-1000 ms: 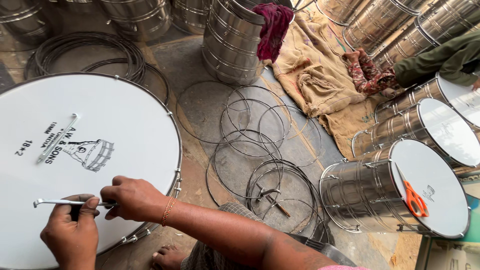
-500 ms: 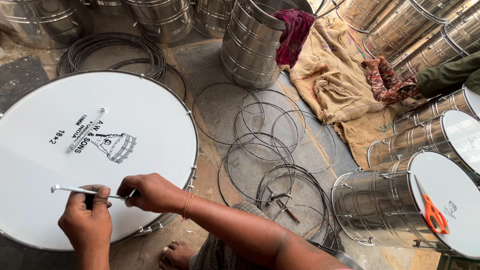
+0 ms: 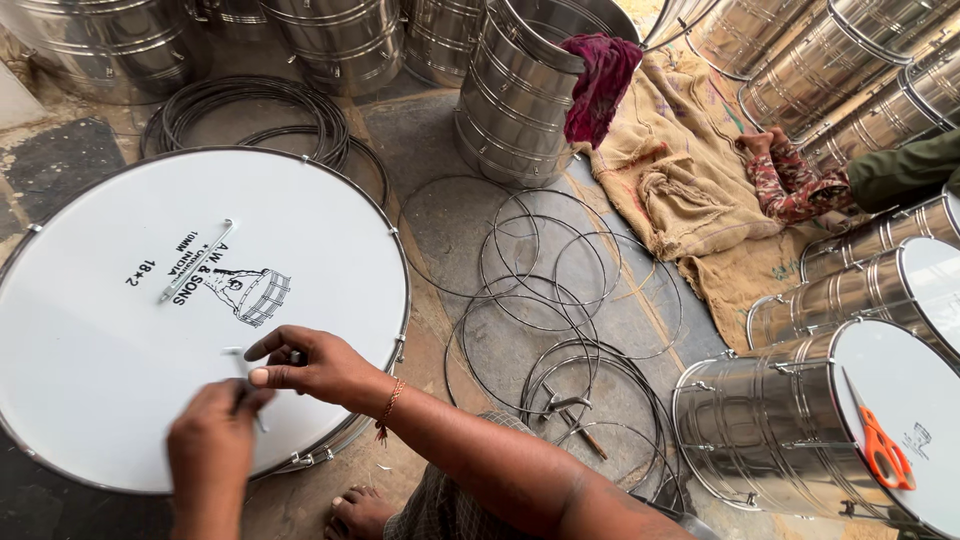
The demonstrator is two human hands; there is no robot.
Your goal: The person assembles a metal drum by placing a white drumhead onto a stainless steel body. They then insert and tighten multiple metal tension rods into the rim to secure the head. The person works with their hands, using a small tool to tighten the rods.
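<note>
Counted before me: one large white drum head (image 3: 150,330), flat. One metal rod (image 3: 197,262) lying on it. One orange pair of scissors (image 3: 882,447) on a side drum. One maroon cloth (image 3: 600,80). One burlap sack (image 3: 690,190). My two hands (image 3: 310,365), both at work.

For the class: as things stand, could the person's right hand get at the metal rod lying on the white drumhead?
Probably yes: the right hand is over the drumhead, and nothing lies between it and the rod.
</note>
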